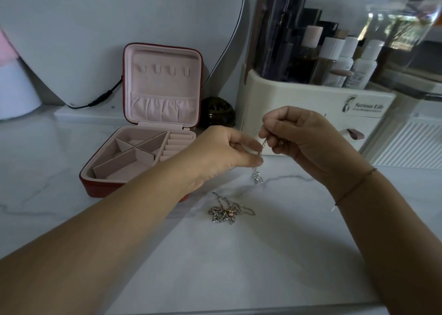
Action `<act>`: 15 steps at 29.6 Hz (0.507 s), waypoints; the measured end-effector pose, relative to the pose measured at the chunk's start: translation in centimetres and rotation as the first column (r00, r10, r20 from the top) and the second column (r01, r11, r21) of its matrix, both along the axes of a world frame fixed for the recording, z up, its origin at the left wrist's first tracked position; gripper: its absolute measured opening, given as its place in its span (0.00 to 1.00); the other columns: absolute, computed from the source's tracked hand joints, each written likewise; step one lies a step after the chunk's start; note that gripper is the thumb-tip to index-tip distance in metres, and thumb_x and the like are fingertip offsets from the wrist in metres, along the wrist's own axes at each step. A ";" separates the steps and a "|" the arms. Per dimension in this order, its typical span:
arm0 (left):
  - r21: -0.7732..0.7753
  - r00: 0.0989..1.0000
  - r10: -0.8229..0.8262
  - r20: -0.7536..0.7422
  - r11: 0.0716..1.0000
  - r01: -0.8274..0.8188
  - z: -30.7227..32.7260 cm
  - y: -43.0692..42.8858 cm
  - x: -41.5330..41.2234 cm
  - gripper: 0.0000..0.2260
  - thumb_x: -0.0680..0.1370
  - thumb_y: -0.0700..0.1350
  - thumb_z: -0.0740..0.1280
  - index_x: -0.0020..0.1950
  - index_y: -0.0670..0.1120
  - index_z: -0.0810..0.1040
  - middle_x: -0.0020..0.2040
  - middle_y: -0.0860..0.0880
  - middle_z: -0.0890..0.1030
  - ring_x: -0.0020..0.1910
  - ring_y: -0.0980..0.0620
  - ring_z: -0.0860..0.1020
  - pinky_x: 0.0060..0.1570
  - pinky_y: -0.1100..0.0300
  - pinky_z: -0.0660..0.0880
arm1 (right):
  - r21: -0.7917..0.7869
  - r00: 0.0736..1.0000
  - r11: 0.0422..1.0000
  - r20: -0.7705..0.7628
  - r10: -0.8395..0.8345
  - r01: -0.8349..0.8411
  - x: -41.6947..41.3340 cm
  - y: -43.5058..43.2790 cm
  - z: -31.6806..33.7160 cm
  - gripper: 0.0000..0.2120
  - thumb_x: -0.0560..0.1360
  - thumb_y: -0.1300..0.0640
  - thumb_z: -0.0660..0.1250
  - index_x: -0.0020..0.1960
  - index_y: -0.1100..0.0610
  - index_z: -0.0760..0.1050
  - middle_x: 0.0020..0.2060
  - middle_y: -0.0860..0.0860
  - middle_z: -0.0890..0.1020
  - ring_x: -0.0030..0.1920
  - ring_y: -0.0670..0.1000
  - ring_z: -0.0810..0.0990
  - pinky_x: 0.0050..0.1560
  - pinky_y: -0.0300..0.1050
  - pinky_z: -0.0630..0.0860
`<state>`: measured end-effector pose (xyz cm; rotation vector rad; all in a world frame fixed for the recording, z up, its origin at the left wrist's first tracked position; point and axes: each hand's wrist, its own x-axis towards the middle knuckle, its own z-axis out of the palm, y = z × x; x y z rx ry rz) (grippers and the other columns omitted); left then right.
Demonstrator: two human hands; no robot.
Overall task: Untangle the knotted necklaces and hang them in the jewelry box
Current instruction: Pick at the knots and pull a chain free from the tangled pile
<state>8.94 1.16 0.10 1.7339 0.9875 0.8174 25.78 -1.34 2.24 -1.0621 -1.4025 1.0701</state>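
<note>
Silver chain (262, 148) is held up btw both hands, over the marble tabletop (239, 267), just right of the jewelry box (100, 188). Left hand (227, 152) pinches it w/ thumb & fingertip at the lower point. Right hand (301, 142), fingers curled in, pinches it just above. A short bunched end (257, 178) hangs below the left thumb; can't tell if it touches the top.

Nearer, on the tabletop & apart from both hands, lies the tangled pile of necklaces (224, 213): silver links knotted round a small pinkish bead, one strand trailing far-left.

Box is red outside, pink inside, open w/ lid upright at the far side. Lid has a row of hooks (162, 70), nothing on them, & a gathered pocket (165, 109) below. Base has divided compartments & ring rolls on the right.

Thin thread bracelet (356, 185) on the right wrist. Far right: cream organiser (299, 99) w/ bottles (334, 59). Dark round jar (216, 112) sits btw it & the box. Far left: round mirror (95, 27) w/ black cable (102, 98).
</note>
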 end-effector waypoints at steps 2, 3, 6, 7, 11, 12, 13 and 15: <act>0.009 1.000 -0.004 -0.011 1.000 0.004 0.0 -0.1 0.0 0.07 0.69 0.41 0.76 0.46 0.48 0.84 0.22 0.60 0.71 0.22 0.64 0.69 0.26 0.74 0.64 | -0.013 0.999 0.999 0.001 0.040 -0.040 0.0 0.1 -0.1 0.04 0.76 0.65 0.63 0.46 0.60 0.76 0.33 0.52 0.81 0.29 0.46 0.74 0.31 0.36 0.72; 0.019 1.000 -0.002 -0.012 1.000 0.002 0.0 -0.1 0.1 0.06 0.69 0.42 0.76 0.44 0.48 0.84 0.21 0.61 0.71 0.22 0.64 0.69 0.26 0.75 0.64 | -0.021 0.999 0.998 0.002 0.054 -0.054 0.0 0.1 -0.1 0.04 0.76 0.65 0.63 0.47 0.60 0.76 0.33 0.52 0.80 0.29 0.46 0.73 0.30 0.36 0.71; 0.050 1.000 0.017 0.005 0.999 -0.017 -0.1 -0.2 0.1 0.02 0.70 0.45 0.75 0.40 0.51 0.84 0.26 0.61 0.76 0.28 0.67 0.73 0.33 0.77 0.69 | -0.031 0.998 0.997 0.009 0.065 -0.064 0.0 0.2 -0.2 0.04 0.77 0.63 0.62 0.47 0.59 0.76 0.32 0.51 0.79 0.28 0.46 0.71 0.30 0.36 0.69; 0.050 1.000 0.019 0.006 0.999 -0.019 -0.2 -0.2 0.1 0.02 0.70 0.46 0.75 0.40 0.52 0.85 0.29 0.60 0.79 0.31 0.67 0.74 0.36 0.76 0.70 | -0.029 0.998 0.998 0.019 0.054 -0.054 0.0 0.2 -0.2 0.05 0.77 0.62 0.62 0.46 0.58 0.76 0.31 0.50 0.78 0.28 0.46 0.70 0.30 0.36 0.68; -0.011 1.000 0.015 -0.004 1.000 -0.015 -0.3 -0.3 0.4 0.01 0.72 0.45 0.73 0.43 0.48 0.83 0.31 0.56 0.81 0.30 0.63 0.75 0.36 0.71 0.70 | -0.008 0.999 1.000 0.034 0.000 0.000 0.1 0.2 -0.2 0.04 0.77 0.60 0.63 0.46 0.59 0.75 0.26 0.51 0.75 0.23 0.45 0.63 0.25 0.37 0.60; -0.030 1.000 0.016 0.015 0.999 -0.015 -0.2 -0.4 0.3 0.01 0.74 0.44 0.71 0.43 0.48 0.82 0.26 0.58 0.77 0.25 0.63 0.71 0.29 0.71 0.68 | -0.001 0.999 1.000 0.047 -0.017 0.017 0.1 0.2 -0.2 0.04 0.77 0.60 0.63 0.46 0.59 0.75 0.24 0.51 0.73 0.22 0.45 0.61 0.25 0.37 0.57; -0.038 0.999 0.026 0.045 0.999 -0.024 -0.1 -0.4 0.2 0.02 0.74 0.44 0.70 0.43 0.47 0.81 0.23 0.59 0.73 0.22 0.62 0.68 0.25 0.71 0.64 | 0.010 0.997 0.999 0.074 -0.039 0.038 0.2 0.2 -0.3 0.04 0.77 0.59 0.63 0.46 0.60 0.75 0.22 0.51 0.71 0.21 0.46 0.59 0.24 0.38 0.55; -0.038 0.988 0.074 0.136 0.997 -0.070 0.4 0.0 -0.2 0.03 0.76 0.43 0.69 0.43 0.45 0.80 0.24 0.56 0.71 0.23 0.58 0.67 0.24 0.67 0.65 | 0.032 0.984 0.997 0.161 -0.080 0.075 0.3 0.2 -0.4 0.06 0.77 0.59 0.64 0.45 0.61 0.75 0.20 0.50 0.66 0.21 0.46 0.57 0.23 0.37 0.54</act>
